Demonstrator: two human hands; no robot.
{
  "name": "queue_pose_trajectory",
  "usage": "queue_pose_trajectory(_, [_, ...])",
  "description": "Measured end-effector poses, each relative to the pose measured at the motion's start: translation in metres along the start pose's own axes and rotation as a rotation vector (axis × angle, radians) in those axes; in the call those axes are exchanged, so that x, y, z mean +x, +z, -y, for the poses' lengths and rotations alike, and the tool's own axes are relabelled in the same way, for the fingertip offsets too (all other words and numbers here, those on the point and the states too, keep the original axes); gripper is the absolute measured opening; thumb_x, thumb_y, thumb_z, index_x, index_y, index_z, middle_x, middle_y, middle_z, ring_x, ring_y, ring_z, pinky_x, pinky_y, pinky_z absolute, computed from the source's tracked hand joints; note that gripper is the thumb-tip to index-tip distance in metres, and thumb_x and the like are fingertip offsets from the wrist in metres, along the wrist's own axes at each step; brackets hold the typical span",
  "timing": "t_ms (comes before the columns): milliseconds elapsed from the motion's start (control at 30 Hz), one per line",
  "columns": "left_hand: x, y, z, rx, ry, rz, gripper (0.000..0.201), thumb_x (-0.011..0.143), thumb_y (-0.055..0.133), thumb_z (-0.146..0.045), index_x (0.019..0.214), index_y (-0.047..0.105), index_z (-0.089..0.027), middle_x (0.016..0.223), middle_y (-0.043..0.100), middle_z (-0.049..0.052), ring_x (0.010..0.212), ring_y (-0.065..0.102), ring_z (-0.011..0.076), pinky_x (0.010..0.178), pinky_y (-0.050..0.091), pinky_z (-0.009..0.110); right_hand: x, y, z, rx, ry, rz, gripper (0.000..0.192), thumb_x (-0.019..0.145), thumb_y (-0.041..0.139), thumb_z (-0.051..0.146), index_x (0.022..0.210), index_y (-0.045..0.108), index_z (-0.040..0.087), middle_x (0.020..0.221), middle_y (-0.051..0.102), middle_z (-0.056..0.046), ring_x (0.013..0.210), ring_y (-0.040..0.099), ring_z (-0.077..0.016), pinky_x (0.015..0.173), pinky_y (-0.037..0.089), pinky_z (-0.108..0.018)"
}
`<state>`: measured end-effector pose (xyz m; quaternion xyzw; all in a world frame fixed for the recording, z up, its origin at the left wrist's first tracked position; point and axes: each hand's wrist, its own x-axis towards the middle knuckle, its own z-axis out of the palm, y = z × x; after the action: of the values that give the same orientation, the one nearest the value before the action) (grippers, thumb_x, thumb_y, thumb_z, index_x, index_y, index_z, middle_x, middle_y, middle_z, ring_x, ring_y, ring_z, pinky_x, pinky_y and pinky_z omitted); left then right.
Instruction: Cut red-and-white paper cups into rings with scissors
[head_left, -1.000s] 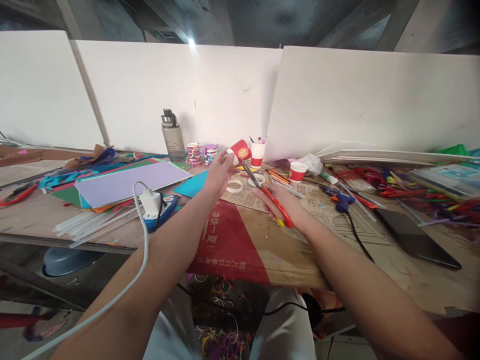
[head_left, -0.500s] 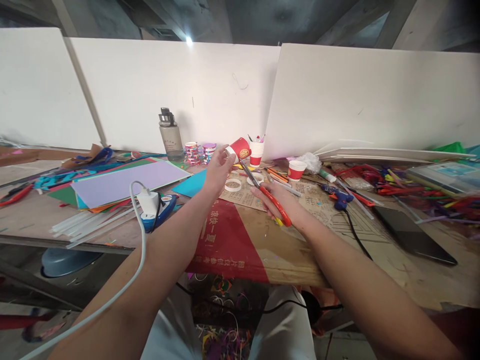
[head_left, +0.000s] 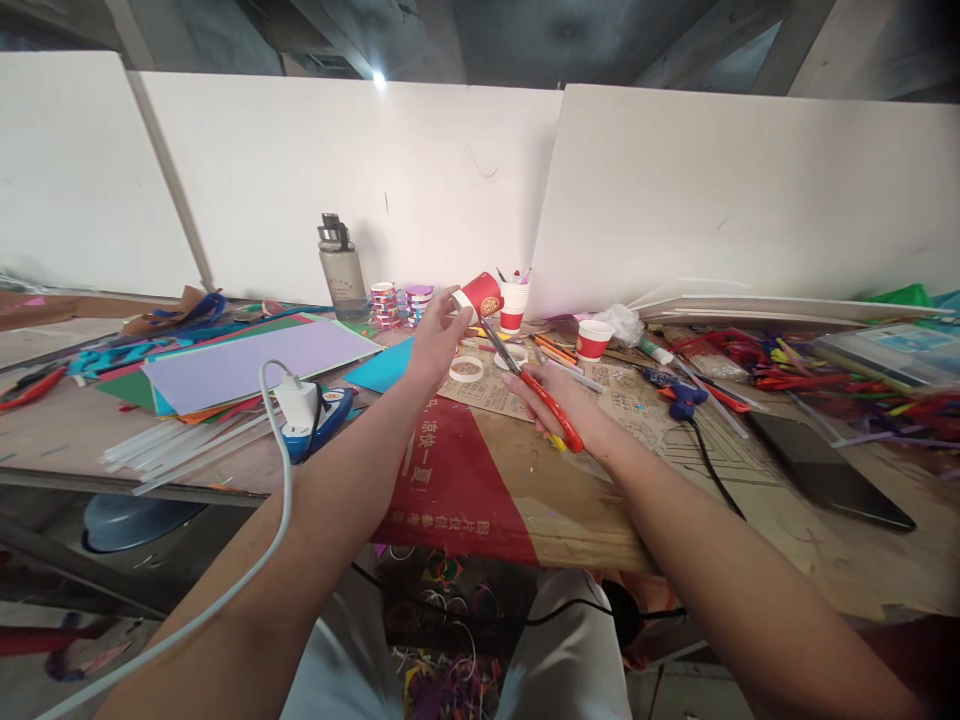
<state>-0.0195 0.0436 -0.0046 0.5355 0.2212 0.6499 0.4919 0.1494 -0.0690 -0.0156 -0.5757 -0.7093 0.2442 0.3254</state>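
Scissors (head_left: 534, 380) with red handles sit in the person's right hand (head_left: 559, 408), and the fingers are closed around the handles. The blades point up and away, and their tips reach the red paper cup (head_left: 480, 296). It is too small to tell whether the blades are open or shut.

The left hand (head_left: 435, 342) holds that cup up in the air, above the table (head_left: 675, 520). The fingers are wrapped around the open white end, and the cup lies on its side with its red bottom facing the person.

The cup looks very light. It is thin paper, so it will likely bend or squash if the hand squeezes hard. The rolled rim is probably the stiffest part, so a soft hold near the rim seems best. The scissors are hard and sharp at the tips, and the safe place to hold them is the red handles.

Under the cup lie two white rings (head_left: 466, 369) on the table. Two more red and white cups (head_left: 594, 340) stand near them, one with pens in it. A water bottle (head_left: 335, 268) stands by the white wall. A blue glue gun (head_left: 679, 394) lies to the right. A purple sheet (head_left: 255, 362) lies on the left, and a white charger (head_left: 298, 402) sits just beside it.
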Motion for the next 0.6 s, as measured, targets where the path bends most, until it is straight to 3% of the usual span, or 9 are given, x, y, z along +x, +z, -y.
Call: queue_pose_trajectory(600, [-0.0017, -0.0005, 0.0032, -0.012, 0.051, -0.011, 0.045, 0.072, 0.084, -0.035, 0.112, 0.065, -0.027, 0.115, 0.068, 0.006, 0.104, 0.065, 0.0191, 0.078, 0.054, 0.026, 0.0047, 0.0053, 0.0019, -0.059, -0.023, -0.054, 0.042, 0.093, 0.055, 0.062, 0.084, 0.058, 0.021, 0.065, 0.054, 0.001, 0.055, 0.052, -0.0137, 0.057, 0.043, -0.026])
